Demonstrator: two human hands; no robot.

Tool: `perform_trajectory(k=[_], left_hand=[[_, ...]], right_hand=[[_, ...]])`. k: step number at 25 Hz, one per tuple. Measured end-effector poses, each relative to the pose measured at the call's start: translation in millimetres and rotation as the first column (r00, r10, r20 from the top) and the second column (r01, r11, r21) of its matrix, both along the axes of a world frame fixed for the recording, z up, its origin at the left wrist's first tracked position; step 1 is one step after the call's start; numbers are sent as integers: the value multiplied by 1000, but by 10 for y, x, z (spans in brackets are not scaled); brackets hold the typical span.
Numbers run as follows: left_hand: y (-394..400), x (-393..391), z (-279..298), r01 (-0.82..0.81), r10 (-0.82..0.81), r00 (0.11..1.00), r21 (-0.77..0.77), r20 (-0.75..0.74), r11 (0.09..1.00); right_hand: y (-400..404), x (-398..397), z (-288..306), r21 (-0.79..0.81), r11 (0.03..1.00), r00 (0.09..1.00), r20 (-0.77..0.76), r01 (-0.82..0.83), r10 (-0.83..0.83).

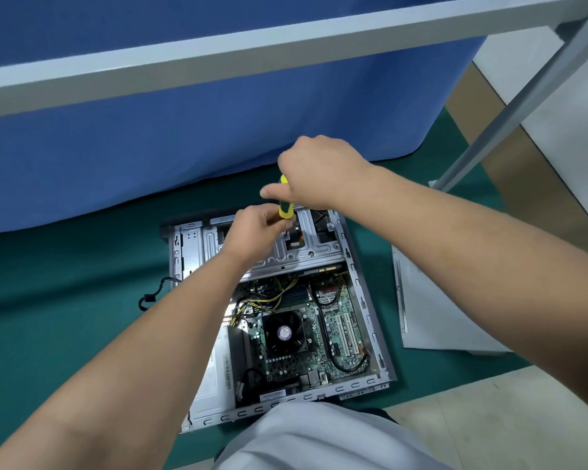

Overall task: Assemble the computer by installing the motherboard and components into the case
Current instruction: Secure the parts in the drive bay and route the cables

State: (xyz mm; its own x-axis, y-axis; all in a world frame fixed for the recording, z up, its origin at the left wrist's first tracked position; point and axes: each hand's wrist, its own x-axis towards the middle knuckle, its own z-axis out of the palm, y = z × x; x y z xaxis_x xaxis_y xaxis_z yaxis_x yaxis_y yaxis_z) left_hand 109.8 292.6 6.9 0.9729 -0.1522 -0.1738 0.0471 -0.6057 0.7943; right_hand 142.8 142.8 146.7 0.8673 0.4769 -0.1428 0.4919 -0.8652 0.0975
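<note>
Yellow screwdriver (283, 207): your right hand (314, 171) grips its handle, left hand (257, 228) pinches below; a slip (tip hidden) could gouge the motherboard (333, 320) beneath your fingers.

**One head camera, looking steeply down**

I have a single view, from the camera worn on the person's head. It faces forward and down, close over the open computer case (279, 313), which lies on a green mat (65, 300) and fills the middle of my frame. Both forearms reach in from the bottom corners, and the hands meet near the centre at the case's far end. The wide lens bends the straight edges: the white beam (252, 52) along the top bows. With only one view, nothing overlaps.
</note>
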Motion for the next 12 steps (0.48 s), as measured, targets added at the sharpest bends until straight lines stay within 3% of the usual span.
perform_trajectory(k=[2,4,6,8,12], left_hand=[[-44,2,-1,-60,56,997,-75,-49,995],[-94,11,-6,-112,111,993,-17,-47,994],[-119,36,4,-88,90,996,67,-24,994],[-105,35,0,-48,50,998,54,-31,997],[-66,-22,-21,-9,7,999,-44,-53,999]], right_hand=[[23,-55,-22,-18,996,992,87,90,-88],[-6,-50,-45,3,998,994,82,68,-68],[-57,-22,3,39,997,991,-109,-71,75],[-98,2,86,85,975,946,-234,-208,222],[-15,-1,64,24,995,989,-107,-100,102]])
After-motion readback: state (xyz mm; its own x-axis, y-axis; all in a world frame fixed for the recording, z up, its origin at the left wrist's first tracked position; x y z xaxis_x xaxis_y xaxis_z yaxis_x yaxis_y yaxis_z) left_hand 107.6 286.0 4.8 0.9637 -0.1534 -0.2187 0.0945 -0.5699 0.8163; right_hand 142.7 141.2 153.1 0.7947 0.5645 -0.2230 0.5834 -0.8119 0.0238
